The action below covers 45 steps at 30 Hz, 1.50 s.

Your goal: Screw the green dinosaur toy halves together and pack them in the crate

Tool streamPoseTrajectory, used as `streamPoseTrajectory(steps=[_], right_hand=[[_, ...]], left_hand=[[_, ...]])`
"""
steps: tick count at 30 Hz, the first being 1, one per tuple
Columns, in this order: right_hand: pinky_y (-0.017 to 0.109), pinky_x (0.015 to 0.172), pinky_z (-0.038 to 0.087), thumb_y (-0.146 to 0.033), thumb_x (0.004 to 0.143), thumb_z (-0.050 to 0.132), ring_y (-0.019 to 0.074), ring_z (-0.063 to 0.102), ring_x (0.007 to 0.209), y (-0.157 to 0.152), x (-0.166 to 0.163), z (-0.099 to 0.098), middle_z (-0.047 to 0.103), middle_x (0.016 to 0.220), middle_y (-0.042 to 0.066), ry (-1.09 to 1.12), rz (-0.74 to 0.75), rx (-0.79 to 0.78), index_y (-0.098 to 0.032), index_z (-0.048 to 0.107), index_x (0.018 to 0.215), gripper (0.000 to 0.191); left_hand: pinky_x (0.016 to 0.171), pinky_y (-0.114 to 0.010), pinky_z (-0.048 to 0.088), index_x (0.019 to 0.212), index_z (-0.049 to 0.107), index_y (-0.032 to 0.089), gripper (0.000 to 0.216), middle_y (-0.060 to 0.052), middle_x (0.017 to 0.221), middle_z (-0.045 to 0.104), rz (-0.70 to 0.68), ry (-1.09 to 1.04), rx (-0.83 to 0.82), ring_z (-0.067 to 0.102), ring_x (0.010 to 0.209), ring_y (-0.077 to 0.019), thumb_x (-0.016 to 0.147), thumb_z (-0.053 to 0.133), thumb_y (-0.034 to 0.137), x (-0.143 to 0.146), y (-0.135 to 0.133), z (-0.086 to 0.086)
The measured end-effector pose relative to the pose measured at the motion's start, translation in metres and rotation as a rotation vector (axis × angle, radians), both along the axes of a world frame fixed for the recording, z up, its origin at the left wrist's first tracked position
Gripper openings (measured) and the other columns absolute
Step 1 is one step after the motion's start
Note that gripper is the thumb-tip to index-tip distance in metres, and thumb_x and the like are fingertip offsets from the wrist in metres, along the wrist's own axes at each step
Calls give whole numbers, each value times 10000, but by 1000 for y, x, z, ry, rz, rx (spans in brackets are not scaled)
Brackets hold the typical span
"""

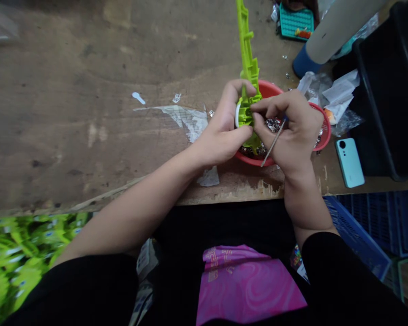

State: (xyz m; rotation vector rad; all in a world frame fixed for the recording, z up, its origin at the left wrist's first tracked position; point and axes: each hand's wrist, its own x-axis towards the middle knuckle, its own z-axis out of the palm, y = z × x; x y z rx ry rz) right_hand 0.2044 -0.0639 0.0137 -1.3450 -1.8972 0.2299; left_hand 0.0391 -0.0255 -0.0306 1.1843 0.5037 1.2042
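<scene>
My left hand (224,127) is closed around a long lime-green plastic part (247,59) with ribs and pegs inside. A white rim (237,115) shows at its rounded lower end. Over that end, the thumb and index finger of my right hand (287,127) are pinched together at a hollow in the plastic; anything between the tips is too small to make out. A slim screwdriver-like metal tool (273,144) with a blue end lies across my right palm, held by the curled fingers. Beneath both hands sits a red bowl (270,88) of small shiny metal pieces (273,124).
A smaller red basket (324,131) adjoins the bowl. Rightward are crumpled plastic bags (343,97), a light-blue phone (350,163) and a black crate (387,95). A grey-and-blue tube (313,56) and teal tray (295,21) stand farther back. Green parts (20,262) are piled below left.
</scene>
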Motion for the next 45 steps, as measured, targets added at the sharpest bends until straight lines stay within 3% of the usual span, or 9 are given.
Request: streamPoseTrajectory(steps=[5,7,10,14,17,25,32,39,45], right_hand=[[464,1049,678,-597,1124,659,244,809,1102,7,4,10,828,1141,39,-45,50,50,-306,731,1058,307],[367,821,672,-699,1148,554,192,798,878,10,19,18,819,1035,31,89,-18,199,-290,744,1075,457],[286,506,469,-671,1198,429,136,601,519,13,65,28,663,684,-21,271,-218,320,-254,768,1198,537],[358,724,601,-229,1027,793,206,738,692,19,135,21,788,751,58,-70,-371,-195,-218,871,1079,94],[515,983,629,-85,821,871,352,807,956,30,157,2,841,855,104,-365,-307,-450,-214,877,928,168],[518,1002,632,-41,866,661,342,811,1013,40,150,-14,865,968,124,-547,-248,-474,-214,843,955,267],[477,1048,628,-70,813,706,316,827,1075,29,150,5,881,1091,121,-264,-304,-412,-198,850,1068,320],[512,960,671,-153,755,817,311,815,958,24,142,19,862,943,73,-128,-322,-342,-267,750,828,151],[470,908,723,-316,813,887,261,824,881,9,87,40,833,866,7,201,-95,-166,-295,766,841,126]], left_hand=[[863,-356,620,1148,541,283,552,-19,1128,670,-58,-54,-87,711,985,-209,694,789,90,-1,3,6],[899,-399,642,1150,536,273,556,-23,1092,688,-72,-117,-158,736,1013,-232,669,732,74,-3,5,11],[1054,-522,659,1142,539,265,541,-54,1161,724,-58,-170,-250,752,1231,-315,663,726,94,-8,11,17],[1168,-613,653,1140,553,312,519,-52,1259,764,-118,-159,-272,686,1452,-405,710,813,179,-14,17,18],[1219,-608,633,1116,570,316,503,-51,1263,785,-127,-153,-251,658,1508,-406,698,814,179,-15,18,17],[1208,-622,642,1056,582,297,498,-69,1291,804,-110,-112,-257,645,1528,-418,619,753,129,-11,18,20],[1193,-595,653,1037,608,261,490,-79,1220,813,-91,-160,-303,737,1394,-390,591,716,87,-8,16,22],[1190,-627,641,1039,593,239,506,-87,1149,788,-100,-200,-305,697,1450,-420,582,710,56,-6,14,23],[1083,-599,685,1068,616,231,465,-62,1075,759,-115,-179,-341,774,1280,-396,643,716,71,-5,7,25]])
